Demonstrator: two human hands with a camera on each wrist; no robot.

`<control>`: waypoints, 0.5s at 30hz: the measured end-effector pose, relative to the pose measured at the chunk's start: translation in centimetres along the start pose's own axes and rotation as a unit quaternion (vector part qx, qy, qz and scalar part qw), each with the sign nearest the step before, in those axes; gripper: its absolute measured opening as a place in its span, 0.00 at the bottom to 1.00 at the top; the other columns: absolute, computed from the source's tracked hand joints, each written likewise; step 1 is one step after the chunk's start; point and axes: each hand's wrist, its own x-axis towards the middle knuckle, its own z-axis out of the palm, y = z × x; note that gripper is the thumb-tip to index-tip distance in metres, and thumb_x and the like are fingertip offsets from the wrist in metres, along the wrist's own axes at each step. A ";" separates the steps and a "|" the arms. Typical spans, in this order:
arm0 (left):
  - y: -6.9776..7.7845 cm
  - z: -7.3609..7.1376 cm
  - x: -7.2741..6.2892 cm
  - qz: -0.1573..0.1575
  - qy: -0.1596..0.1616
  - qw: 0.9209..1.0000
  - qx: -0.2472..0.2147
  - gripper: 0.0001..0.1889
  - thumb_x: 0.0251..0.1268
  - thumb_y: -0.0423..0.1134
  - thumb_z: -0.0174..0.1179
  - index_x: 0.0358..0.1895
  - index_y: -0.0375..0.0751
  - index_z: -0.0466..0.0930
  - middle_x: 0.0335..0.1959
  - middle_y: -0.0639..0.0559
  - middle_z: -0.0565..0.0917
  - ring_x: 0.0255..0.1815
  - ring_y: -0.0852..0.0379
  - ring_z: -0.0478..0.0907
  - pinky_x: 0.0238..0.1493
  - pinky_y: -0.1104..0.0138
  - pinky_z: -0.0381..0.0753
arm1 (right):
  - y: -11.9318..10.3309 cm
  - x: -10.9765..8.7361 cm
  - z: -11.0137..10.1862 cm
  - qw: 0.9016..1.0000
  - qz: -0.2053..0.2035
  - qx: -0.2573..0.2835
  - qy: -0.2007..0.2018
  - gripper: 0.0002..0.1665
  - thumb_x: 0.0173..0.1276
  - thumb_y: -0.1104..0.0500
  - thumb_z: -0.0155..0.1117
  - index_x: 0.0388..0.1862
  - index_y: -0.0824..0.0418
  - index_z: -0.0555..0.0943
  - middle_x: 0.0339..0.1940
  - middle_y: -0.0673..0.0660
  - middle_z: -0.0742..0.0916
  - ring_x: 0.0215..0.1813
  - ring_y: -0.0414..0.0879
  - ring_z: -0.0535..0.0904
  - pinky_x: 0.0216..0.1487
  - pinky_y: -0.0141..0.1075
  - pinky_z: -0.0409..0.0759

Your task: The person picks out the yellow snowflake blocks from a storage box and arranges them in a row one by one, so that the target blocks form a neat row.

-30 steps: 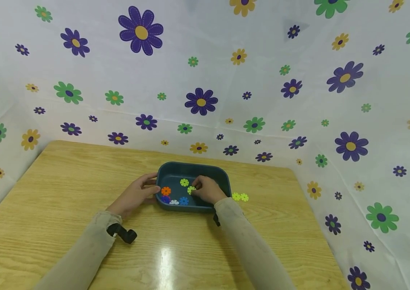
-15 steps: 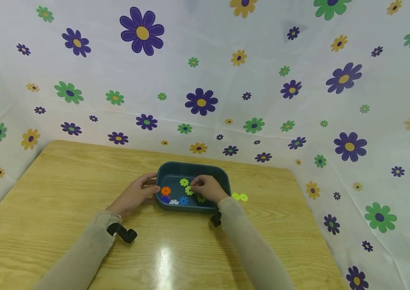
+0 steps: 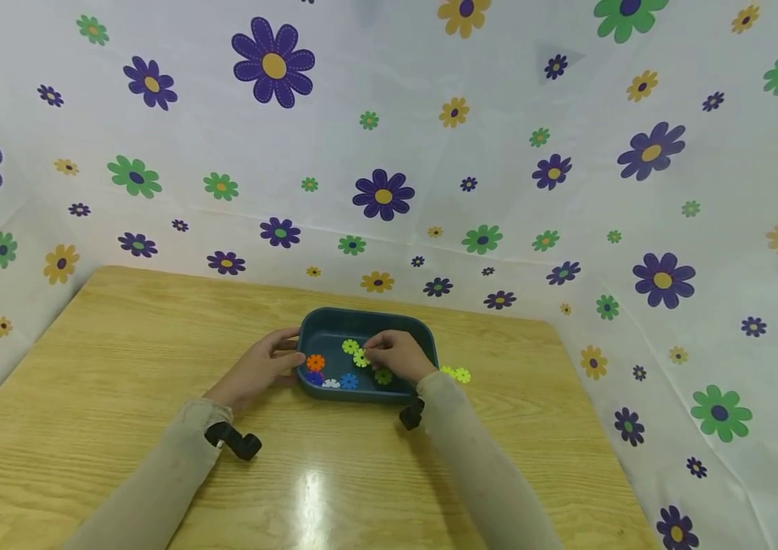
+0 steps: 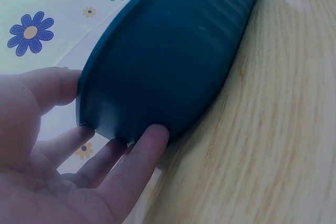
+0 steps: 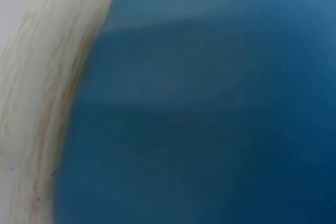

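A dark blue-green plastic basin (image 3: 361,396) stands on the table. My left hand (image 3: 258,368) holds its left end; in the left wrist view, the fingers (image 4: 142,163) lie against the end wall. Over the basin, my right hand (image 3: 399,357) pinches a yellow-green snowflake disc (image 3: 361,357) by its edge. Another yellow-green disc (image 3: 351,347) lies just behind it, and one more (image 3: 384,376) is under the hand. An orange disc (image 3: 316,363), a purple one (image 3: 315,378), a white one (image 3: 331,383) and a blue one (image 3: 349,381) lie toward the front left. The right wrist view shows the basin's outer wall (image 5: 173,103), blurred.
Right of the basin, joined or overlapping yellow-green discs (image 3: 461,375) lie on the wooden table (image 3: 238,489), partly behind the right sleeve. Flower-printed white cloth (image 3: 334,145) hangs behind the table and along both sides.
My right hand has shifted slightly within the basin, and the pinched disc has moved a little. A yellow-green disc under the hand, hidden a second ago, shows now. My left hand stays put.
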 end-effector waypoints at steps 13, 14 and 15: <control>-0.2 -0.1 0.1 0.001 -0.001 1.000 0.000 0.34 0.79 0.39 0.60 0.81 0.42 0.57 0.74 0.32 0.66 0.67 0.37 0.74 0.61 0.49 0.83 | -1.5 -2.1 -3.3 0.999 -0.013 0.031 0.015 0.09 0.76 0.60 0.66 0.50 0.62 0.84 0.44 0.57 0.87 0.45 0.52 0.85 0.56 0.49 0.85; -0.1 -0.1 0.1 0.001 -0.001 1.000 0.000 0.34 0.79 0.39 0.60 0.81 0.42 0.57 0.74 0.32 0.66 0.67 0.37 0.74 0.61 0.49 0.83 | -1.5 -2.3 -3.9 0.999 -0.013 0.036 0.013 0.09 0.76 0.60 0.65 0.50 0.63 0.83 0.44 0.57 0.87 0.46 0.52 0.84 0.58 0.50 0.85; -0.1 -0.1 0.1 0.000 -0.001 1.000 0.000 0.34 0.79 0.40 0.60 0.81 0.43 0.57 0.74 0.32 0.66 0.68 0.37 0.74 0.61 0.49 0.83 | -1.4 -2.5 -4.5 0.999 -0.010 0.042 0.014 0.09 0.77 0.60 0.65 0.51 0.62 0.83 0.45 0.57 0.87 0.47 0.52 0.84 0.60 0.52 0.83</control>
